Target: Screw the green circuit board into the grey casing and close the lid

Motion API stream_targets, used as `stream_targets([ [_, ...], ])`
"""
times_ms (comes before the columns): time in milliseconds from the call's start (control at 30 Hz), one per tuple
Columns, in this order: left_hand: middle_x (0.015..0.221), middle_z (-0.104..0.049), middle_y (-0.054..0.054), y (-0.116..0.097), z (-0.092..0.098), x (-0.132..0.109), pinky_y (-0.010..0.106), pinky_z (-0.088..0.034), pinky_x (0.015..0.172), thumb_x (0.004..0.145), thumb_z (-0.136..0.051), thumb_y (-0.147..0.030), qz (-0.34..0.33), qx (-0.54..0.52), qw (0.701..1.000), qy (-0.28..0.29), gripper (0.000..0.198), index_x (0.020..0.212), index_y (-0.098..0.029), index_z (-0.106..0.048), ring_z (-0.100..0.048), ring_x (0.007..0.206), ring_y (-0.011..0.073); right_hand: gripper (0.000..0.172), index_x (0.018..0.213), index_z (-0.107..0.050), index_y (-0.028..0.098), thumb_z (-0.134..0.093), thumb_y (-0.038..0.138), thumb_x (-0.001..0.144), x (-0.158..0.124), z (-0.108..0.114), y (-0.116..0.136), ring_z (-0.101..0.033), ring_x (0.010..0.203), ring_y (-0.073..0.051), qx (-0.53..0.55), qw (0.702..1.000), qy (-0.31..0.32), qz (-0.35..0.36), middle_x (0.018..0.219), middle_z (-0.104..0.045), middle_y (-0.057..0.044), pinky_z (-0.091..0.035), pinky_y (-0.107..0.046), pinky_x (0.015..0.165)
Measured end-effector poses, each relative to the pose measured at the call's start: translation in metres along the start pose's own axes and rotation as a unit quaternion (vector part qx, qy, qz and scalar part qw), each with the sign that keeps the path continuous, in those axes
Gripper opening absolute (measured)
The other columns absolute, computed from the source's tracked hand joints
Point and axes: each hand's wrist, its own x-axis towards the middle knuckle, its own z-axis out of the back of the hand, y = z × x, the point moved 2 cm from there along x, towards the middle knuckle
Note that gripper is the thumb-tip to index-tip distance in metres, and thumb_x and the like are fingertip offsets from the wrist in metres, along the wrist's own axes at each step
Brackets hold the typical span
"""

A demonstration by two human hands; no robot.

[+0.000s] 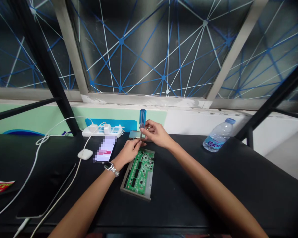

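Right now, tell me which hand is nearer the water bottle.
Right. The right hand, at the screwdriver, is left of the water bottle; the left hand is farther left, by the circuit board.

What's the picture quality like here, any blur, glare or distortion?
Head view: the phone has blocky pixelation at its edges; head view: the window shows a hazy pale band across dark glass; head view: the top right corner falls into darkness; head view: the green circuit board is lit, but its fine markings are too small to read.
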Motion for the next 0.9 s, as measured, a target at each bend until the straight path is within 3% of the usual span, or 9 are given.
stream_targets([
  [300, 0.103, -0.075, 0.009, -0.002, 0.002, -0.002, 0.033, -0.049, 0.090, 0.097, -0.040, -0.032, -0.014, 0.038, 0.999, 0.005, 0.035, 0.114, -0.016, -0.067, -0.069, 0.099, 0.0233, 0.024, 0.080, -0.045, 0.021, -0.060, 0.039, 0.083, -0.002, -0.007, 0.005, -0.054, 0.053, -0.011, -0.094, 0.992, -0.070, 0.046, 0.064, -0.054, 0.004, -0.041, -0.024, 0.052],
  [467, 0.089, -0.076, 0.007, 0.001, 0.005, -0.002, 0.029, -0.049, 0.072, 0.094, -0.046, -0.035, -0.016, 0.105, 0.994, -0.011, 0.031, 0.101, -0.017, -0.071, -0.069, 0.074, 0.0214, 0.024, 0.080, -0.046, 0.022, -0.058, 0.042, 0.084, -0.004, -0.011, 0.008, -0.054, 0.052, -0.012, -0.127, 0.987, -0.081, 0.051, 0.061, -0.054, 0.004, -0.040, -0.024, 0.052],
  [567, 0.082, -0.075, 0.006, 0.001, 0.007, -0.003, 0.028, -0.048, 0.069, 0.093, -0.049, -0.037, -0.019, 0.116, 0.993, -0.013, 0.030, 0.094, -0.016, -0.071, -0.065, 0.067, 0.0189, 0.026, 0.079, -0.047, 0.022, -0.059, 0.044, 0.085, -0.005, -0.011, 0.009, -0.056, 0.054, -0.013, -0.162, 0.981, -0.096, 0.048, 0.060, -0.054, 0.004, -0.040, -0.025, 0.054],
  [733, 0.088, -0.075, 0.007, 0.004, 0.009, -0.003, 0.029, -0.049, 0.075, 0.092, -0.048, -0.032, -0.023, 0.099, 0.995, 0.008, 0.027, 0.094, -0.015, -0.070, -0.068, 0.077, 0.0204, 0.028, 0.078, -0.046, 0.022, -0.058, 0.046, 0.085, -0.004, -0.012, 0.007, -0.055, 0.054, -0.013, -0.182, 0.976, -0.105, 0.049, 0.058, -0.053, 0.004, -0.039, -0.025, 0.055],
  [833, 0.096, -0.073, 0.008, 0.010, 0.006, -0.007, 0.031, -0.050, 0.080, 0.085, -0.052, -0.022, -0.029, 0.116, 0.993, 0.022, 0.023, 0.102, -0.015, -0.067, -0.068, 0.085, 0.0215, 0.027, 0.079, -0.046, 0.023, -0.058, 0.046, 0.086, -0.003, -0.014, 0.007, -0.055, 0.054, -0.013, -0.179, 0.977, -0.105, 0.054, 0.058, -0.052, 0.005, -0.039, -0.025, 0.054],
  [900, 0.106, -0.069, 0.010, 0.016, 0.001, -0.012, 0.033, -0.050, 0.087, 0.078, -0.053, -0.014, -0.023, 0.136, 0.990, 0.021, 0.032, 0.108, -0.015, -0.063, -0.066, 0.095, 0.0228, 0.027, 0.079, -0.045, 0.023, -0.058, 0.045, 0.086, -0.003, -0.015, 0.006, -0.054, 0.054, -0.013, -0.176, 0.977, -0.106, 0.052, 0.058, -0.052, 0.005, -0.038, -0.025, 0.054],
])
